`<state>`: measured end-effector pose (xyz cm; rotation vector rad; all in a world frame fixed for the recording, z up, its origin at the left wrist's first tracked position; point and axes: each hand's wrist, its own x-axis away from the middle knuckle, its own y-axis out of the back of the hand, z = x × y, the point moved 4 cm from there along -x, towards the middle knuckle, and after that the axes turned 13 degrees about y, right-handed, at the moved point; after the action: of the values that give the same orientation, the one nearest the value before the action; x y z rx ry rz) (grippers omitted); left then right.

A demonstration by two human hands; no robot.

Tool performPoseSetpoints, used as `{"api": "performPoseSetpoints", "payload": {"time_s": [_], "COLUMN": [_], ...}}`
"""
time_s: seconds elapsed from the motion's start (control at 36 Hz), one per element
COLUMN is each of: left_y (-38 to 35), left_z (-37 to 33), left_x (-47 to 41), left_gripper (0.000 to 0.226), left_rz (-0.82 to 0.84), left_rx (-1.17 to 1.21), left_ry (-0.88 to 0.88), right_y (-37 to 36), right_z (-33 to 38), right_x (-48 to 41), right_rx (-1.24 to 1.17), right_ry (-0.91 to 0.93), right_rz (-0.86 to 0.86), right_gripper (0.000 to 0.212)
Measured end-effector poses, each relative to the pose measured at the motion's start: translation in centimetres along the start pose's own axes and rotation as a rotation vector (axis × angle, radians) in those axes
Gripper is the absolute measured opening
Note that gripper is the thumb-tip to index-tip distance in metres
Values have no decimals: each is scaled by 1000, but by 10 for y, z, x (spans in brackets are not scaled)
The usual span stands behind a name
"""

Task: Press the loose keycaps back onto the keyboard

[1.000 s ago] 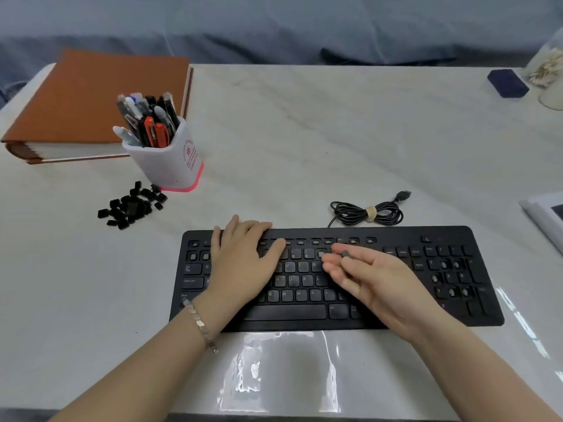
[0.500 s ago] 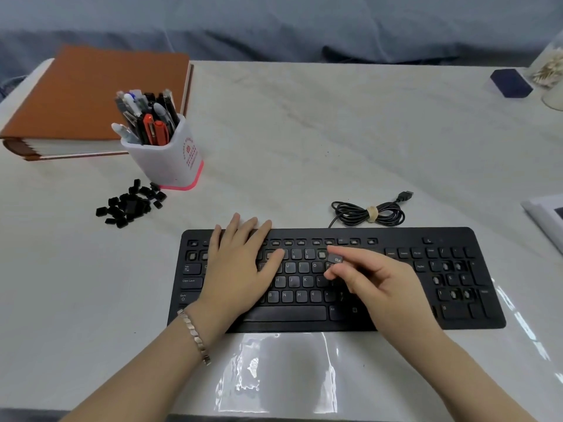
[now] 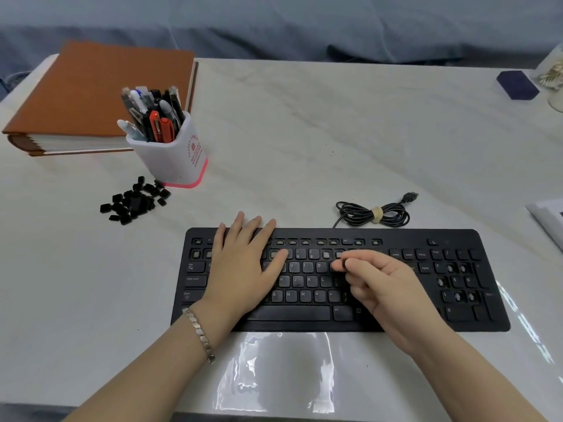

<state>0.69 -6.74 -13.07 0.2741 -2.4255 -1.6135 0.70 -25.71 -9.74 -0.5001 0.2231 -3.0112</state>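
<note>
A black keyboard lies near the table's front edge, with several bare key sockets in its top rows and number pad. My left hand rests flat on its left half, fingers spread. My right hand hovers over the middle keys, thumb and forefinger pinching a small black keycap down at the row beside the O key. A heap of loose black keycaps lies on the table to the far left of the keyboard.
A white pen holder full of pens stands behind the heap, with a brown binder beyond it. The coiled USB cable lies behind the keyboard. A dark blue block sits far right, and a white object at the right edge.
My right hand has curled from a flat open palm into a pinch and lowered the keycap onto the keyboard. My left hand has stayed put.
</note>
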Motion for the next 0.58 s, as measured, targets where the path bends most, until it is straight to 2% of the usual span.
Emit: {"api": "performPoseSetpoints", "payload": {"time_s": [0.22, 0.33, 0.44, 0.58], "left_y": [-1, -1, -3, -3], "left_z": [0, 0, 1, 1], "left_x": [1, 1, 1, 1], "left_gripper": [78, 75, 71, 68], "left_rz": [-29, -42, -51, -64], "left_rx": [13, 16, 22, 24], "left_ry": [-21, -30, -32, -37], "right_y": [8, 17, 24, 33], "right_z": [-9, -6, 2, 6], "right_x": [-8, -11, -19, -29], "right_rx": [-51, 157, 449, 534], "right_ry": [25, 85, 251, 323], "right_rz": [12, 32, 33, -49], "right_gripper": [23, 23, 24, 16]}}
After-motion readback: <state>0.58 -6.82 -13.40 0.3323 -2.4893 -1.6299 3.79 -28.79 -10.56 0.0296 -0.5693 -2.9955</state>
